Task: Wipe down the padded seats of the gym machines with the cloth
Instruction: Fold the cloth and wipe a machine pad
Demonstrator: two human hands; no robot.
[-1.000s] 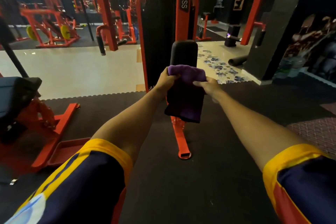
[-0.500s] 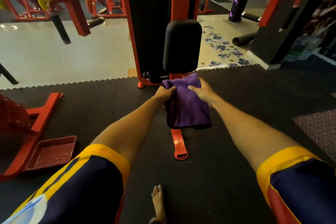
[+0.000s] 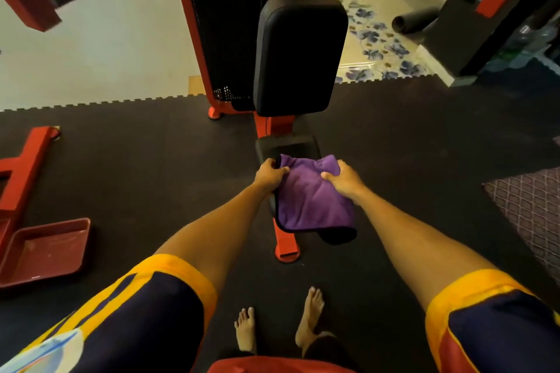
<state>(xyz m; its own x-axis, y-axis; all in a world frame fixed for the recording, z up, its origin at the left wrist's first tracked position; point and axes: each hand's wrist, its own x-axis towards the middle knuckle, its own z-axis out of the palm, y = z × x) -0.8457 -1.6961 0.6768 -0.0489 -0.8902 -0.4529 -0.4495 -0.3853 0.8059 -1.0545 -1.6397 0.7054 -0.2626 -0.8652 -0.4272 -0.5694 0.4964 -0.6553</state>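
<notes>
Left hand: the left hand (image 3: 269, 175) grips the left edge of the cloth, fingers curled over it and thumb on top.
Right hand: the right hand (image 3: 342, 180) holds the cloth's far right part, fingers bent down into a bunched fold.
Cloth: the purple cloth (image 3: 309, 203) lies spread between the two hands on the seat. Its near edge hangs over the front toward the person and shows a dark underside.
Seat: the black padded seat (image 3: 286, 145) shows bare just beyond the hands; the rest lies under the cloth.
Backrest: an upright black backrest pad (image 3: 300, 54) stands beyond the seat, farther from the hands.
Frame: a red frame post (image 3: 285, 239) runs down to the floor beneath the hanging cloth, nearer the person than the hands.
Tray: a red tray (image 3: 45, 251) sits on the black rubber floor (image 3: 424, 145), well to the left of the left hand.
Feet: two bare feet (image 3: 312, 312) stand on the floor, below the hands in the view.
</notes>
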